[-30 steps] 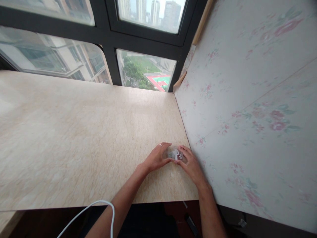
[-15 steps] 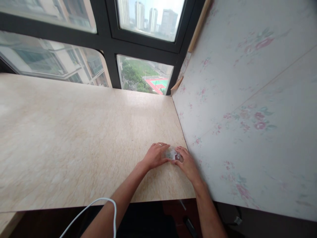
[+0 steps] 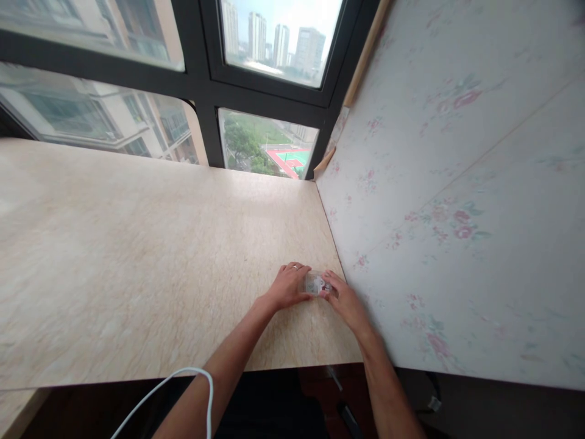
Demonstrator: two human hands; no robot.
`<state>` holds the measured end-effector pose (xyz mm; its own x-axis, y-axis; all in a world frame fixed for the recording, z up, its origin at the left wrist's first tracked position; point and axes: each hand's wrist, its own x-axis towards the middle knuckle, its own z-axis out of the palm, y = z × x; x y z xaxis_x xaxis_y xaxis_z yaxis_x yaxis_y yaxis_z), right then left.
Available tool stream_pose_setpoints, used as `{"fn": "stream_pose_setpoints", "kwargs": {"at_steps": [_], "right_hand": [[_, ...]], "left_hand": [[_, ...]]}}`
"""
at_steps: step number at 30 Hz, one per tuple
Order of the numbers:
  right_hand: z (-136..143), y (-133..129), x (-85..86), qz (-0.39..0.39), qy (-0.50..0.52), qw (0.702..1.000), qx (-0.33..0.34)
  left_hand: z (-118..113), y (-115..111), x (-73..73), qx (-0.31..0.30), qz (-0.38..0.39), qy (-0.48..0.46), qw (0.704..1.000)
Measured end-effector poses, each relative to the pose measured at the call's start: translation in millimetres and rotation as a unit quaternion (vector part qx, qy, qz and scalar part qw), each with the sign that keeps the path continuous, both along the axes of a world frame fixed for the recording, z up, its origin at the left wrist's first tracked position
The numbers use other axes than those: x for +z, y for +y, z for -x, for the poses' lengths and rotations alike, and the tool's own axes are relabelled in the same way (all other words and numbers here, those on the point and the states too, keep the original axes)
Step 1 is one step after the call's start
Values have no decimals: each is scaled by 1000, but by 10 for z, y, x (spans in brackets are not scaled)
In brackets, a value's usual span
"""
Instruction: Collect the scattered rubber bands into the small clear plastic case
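A small clear container (image 3: 315, 284) with a printed label, partly dark red, lies on the beige marble-patterned sill (image 3: 159, 256) near the wall. My left hand (image 3: 290, 286) grips its left end, thumb on the near side and fingers on the far side; a ring shows on one finger. Around the right end my right hand (image 3: 339, 295) is closed in the same way. The fingers cover both ends of the container, and its contents are too small to make out.
Flowered wallpaper (image 3: 448, 244) covers the wall close to my right arm. Dark window frames (image 3: 196, 85) stand along the far edge. A white cable (image 3: 178, 371) loops over my left forearm. Below the sill's front edge is a dark object (image 3: 350, 419).
The view has shifted slightly. My right fingers sit a little further left on the container, and less of the dark red part shows.
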<state>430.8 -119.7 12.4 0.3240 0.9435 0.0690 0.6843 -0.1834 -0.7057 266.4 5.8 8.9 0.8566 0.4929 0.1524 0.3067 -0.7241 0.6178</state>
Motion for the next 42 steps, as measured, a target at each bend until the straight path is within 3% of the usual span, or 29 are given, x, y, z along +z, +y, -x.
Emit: {"fn": "stream_pose_setpoints", "kwargs": {"at_steps": [7,16,20,24,34,38,42], "right_hand": [[146,-82,-41,10,-13,1000,-9],[550,-639,-102,-148,-46,972,-179],[724,-815,-77,-214,-78,954,-195],[803,-859,-136,-208,-49,957,-196],[840,-792,-258,-146,16,971,-191],[814,-780,-232,-134,30,972,-188],[809,-683,-173,-126,42,975,-181]], "left_hand": [[-24,-63,27,43,6,-11,999],[-122,-220,156,75,24,-101,992],[-331,-315,171,64,24,-86,994],[-464,-357,114,54,19,-47,997],[-442,-401,108,44,11,0,999],[-302,-368,110,34,27,-27,999],[217,-232,65,82,36,-117,989]]}}
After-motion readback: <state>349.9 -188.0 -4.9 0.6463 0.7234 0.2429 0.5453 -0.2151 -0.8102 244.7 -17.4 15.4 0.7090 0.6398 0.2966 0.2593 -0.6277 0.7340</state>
